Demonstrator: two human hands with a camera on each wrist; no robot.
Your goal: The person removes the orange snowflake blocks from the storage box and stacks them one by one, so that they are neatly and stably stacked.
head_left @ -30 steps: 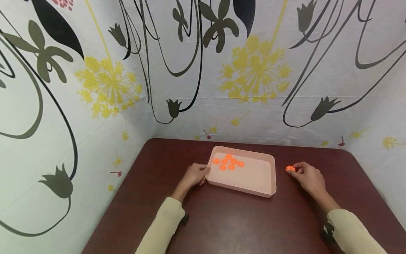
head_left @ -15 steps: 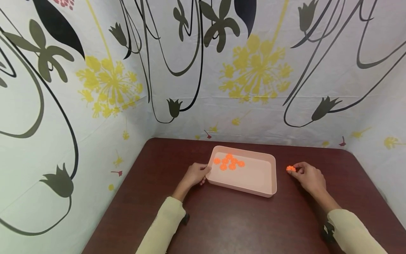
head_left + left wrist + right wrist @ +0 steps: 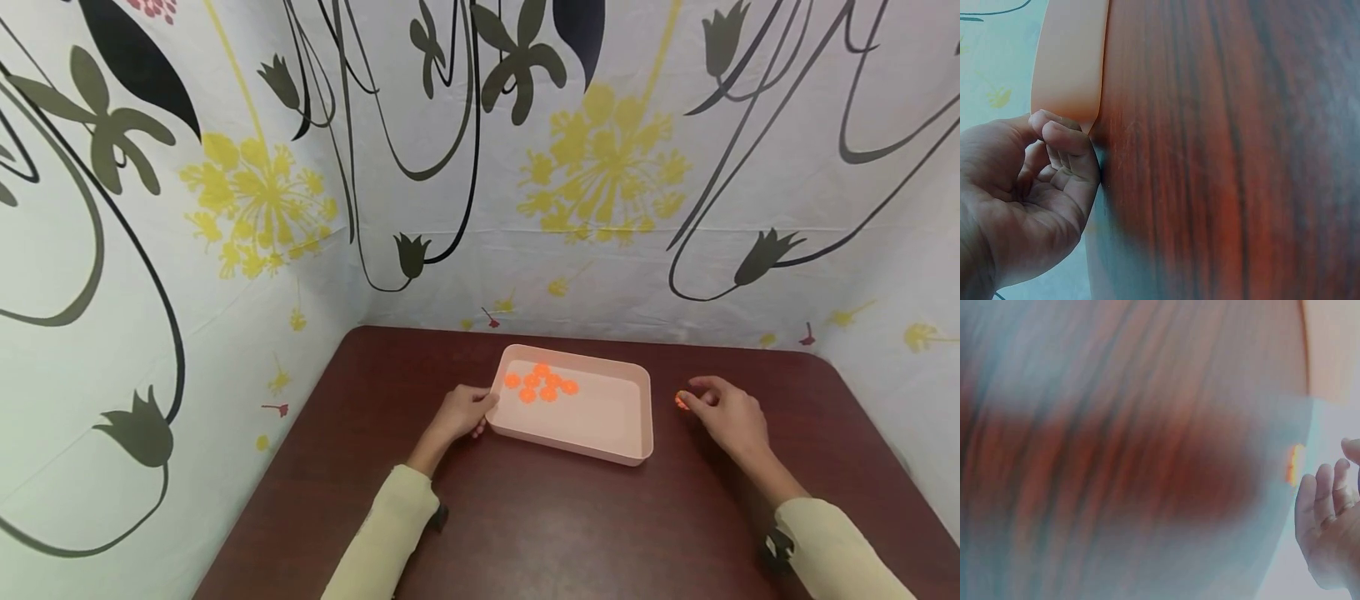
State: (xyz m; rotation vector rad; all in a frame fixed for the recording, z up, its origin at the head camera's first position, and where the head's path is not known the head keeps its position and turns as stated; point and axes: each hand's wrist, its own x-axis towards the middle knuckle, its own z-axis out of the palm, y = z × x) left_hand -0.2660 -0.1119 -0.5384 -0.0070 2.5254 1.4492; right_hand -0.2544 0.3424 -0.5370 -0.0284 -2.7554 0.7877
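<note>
My left hand (image 3: 459,412) pinches the left end of a shallow peach tray (image 3: 600,417); in the left wrist view its thumb and fingertips meet at the tray's corner (image 3: 1069,75). Several flat orange pieces with scalloped edges (image 3: 548,394) lie in the tray's left half. To the right of the tray, one orange scalloped piece (image 3: 681,400) rests on the table, partly hidden behind my right thumb. In the right wrist view, this orange piece (image 3: 1294,464) sits apart from my right hand (image 3: 1329,531). The thumb and fingers there are spread, with nothing visible between them.
The dark reddish-brown table (image 3: 555,533) has rounded far corners. Patterned cloth walls (image 3: 480,200) rise close behind it and at both sides. A dark band (image 3: 778,543) shows at the right wrist.
My right hand has let go of the orange piece and lifted its fingers slightly, and the thumb now covers more of the piece. The left hand and tray have stayed put.
</note>
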